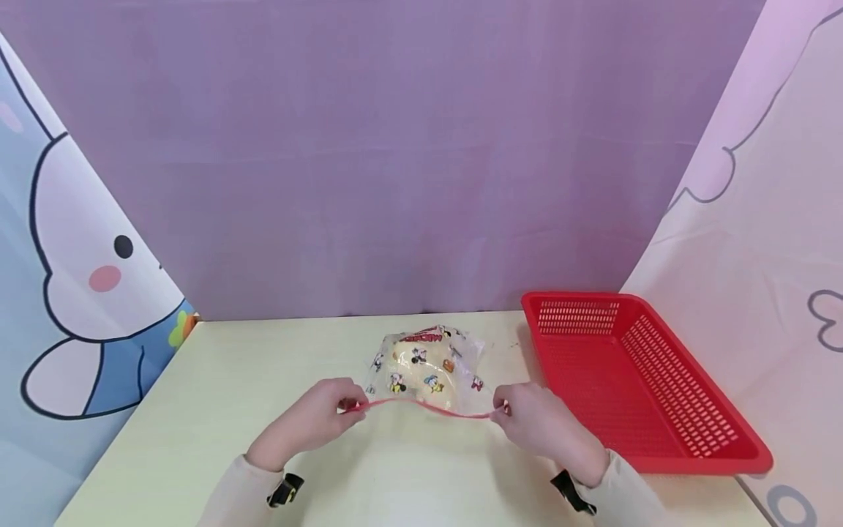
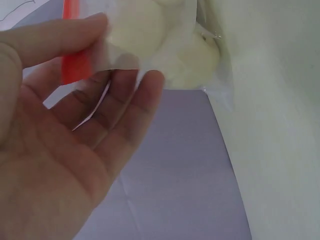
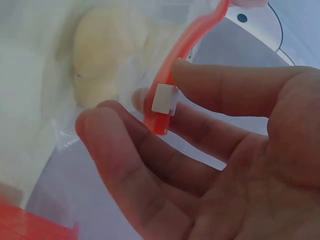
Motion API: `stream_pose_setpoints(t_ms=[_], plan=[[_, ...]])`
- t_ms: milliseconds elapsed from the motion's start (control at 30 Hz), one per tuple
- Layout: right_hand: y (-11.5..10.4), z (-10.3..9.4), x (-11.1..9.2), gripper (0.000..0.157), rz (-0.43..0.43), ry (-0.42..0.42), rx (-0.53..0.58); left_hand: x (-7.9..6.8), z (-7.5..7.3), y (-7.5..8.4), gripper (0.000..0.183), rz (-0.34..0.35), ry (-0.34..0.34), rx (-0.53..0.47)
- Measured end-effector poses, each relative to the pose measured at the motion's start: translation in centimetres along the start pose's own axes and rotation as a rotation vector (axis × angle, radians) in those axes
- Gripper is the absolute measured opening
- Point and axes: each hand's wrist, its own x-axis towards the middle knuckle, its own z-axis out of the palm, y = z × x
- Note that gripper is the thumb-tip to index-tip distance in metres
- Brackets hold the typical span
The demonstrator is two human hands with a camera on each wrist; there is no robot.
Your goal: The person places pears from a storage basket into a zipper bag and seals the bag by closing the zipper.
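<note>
A clear slider zip bag [image 1: 424,359] with cartoon prints lies at the middle of the table, its red zip edge [image 1: 454,414] toward me. Pale, rounded, bun-like pieces [image 3: 100,50] show through its plastic. My left hand [image 1: 323,411] pinches the left end of the red edge between thumb and forefinger; its other fingers are loosely bent by the plastic. At the opposite end, my right hand [image 1: 543,421] pinches the edge beside a small white slider [image 3: 163,98]. Between both hands the red edge bows in a shallow wave.
A red perforated plastic basket [image 1: 665,465] stands on the right side of the pale table [image 1: 263,366], close to my right forearm. Purple cloth [image 1: 408,161] rises along the back edge, and cartoon-printed cloth [image 1: 72,293] hangs at the left.
</note>
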Motion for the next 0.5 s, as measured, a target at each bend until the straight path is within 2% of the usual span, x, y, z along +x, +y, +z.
stream_pose_setpoints(t_ms=[133, 367, 500], plan=[[0.3, 0.9, -0.3, 0.011, -0.024, -0.002, -0.017, -0.8, 0.4, 0.3, 0.013, -0.019, -0.048, 0.041], [0.7, 1.6, -0.6, 0.010, -0.007, 0.056, -0.014, -1.3, 1.0, 1.4, 0.013, -0.017, 0.008, 0.108], [1.0, 1.9, -0.7, 0.009, -0.027, 0.068, -0.021, -1.2, 1.6, 1.7, 0.013, -0.002, -0.020, 0.068]])
